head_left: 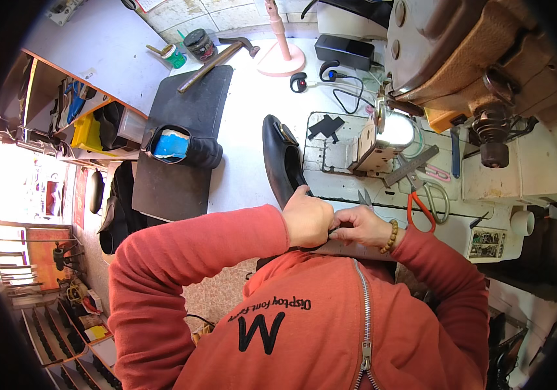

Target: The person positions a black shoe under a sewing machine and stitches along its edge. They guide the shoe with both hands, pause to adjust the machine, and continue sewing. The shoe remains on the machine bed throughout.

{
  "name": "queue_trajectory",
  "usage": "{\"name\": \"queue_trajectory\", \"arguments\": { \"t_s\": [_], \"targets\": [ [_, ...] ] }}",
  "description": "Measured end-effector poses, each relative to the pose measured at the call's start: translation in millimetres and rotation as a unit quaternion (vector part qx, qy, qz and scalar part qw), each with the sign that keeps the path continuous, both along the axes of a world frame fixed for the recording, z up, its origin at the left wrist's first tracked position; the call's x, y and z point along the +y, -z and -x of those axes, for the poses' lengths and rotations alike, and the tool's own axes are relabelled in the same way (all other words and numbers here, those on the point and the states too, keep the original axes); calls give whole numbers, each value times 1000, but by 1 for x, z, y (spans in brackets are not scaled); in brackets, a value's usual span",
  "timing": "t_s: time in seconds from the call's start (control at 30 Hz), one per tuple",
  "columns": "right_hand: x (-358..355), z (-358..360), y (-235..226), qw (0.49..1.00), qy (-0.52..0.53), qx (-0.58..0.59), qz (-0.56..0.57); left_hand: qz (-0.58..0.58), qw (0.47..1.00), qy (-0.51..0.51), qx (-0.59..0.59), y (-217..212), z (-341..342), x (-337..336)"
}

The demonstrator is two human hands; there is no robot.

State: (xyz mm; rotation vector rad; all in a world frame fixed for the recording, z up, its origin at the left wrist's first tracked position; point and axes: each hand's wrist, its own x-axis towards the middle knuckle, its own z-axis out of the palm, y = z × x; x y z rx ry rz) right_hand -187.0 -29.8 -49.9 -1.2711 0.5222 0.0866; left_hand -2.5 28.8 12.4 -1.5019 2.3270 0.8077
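A black flat shoe (273,153) with a buckle ornament points away from me over the table's front edge. My left hand (309,218) is closed around its heel end, with the thumb along the rim. Close beside it, my right hand (361,225) pinches its fingertips together against the left hand. Whatever those fingertips hold is too small and covered to make out. Just beyond the right hand lie orange-handled scissors (421,212), their blades toward the shoe. A metal ruler (411,166) and black scraps (326,127) rest on the sewing machine bed.
A large sewing machine (480,71) fills the right side, its lamp lit. On the left, a black boot (205,153) lies on a dark mat (174,188), with a hammer (210,66) across the mat's far edge. Behind stand a pink stand base (281,63) and cabled earphones (333,75).
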Motion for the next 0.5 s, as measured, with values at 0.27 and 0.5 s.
{"name": "queue_trajectory", "arguments": {
  "t_s": [0.27,0.5],
  "targets": [
    [5,-2,8,987,-38,-84,135,42,999,-5,-12,-3,6,10],
    [11,-3,8,978,18,-101,179,312,887,-245,237,-14,-32,46]
  ]
}}
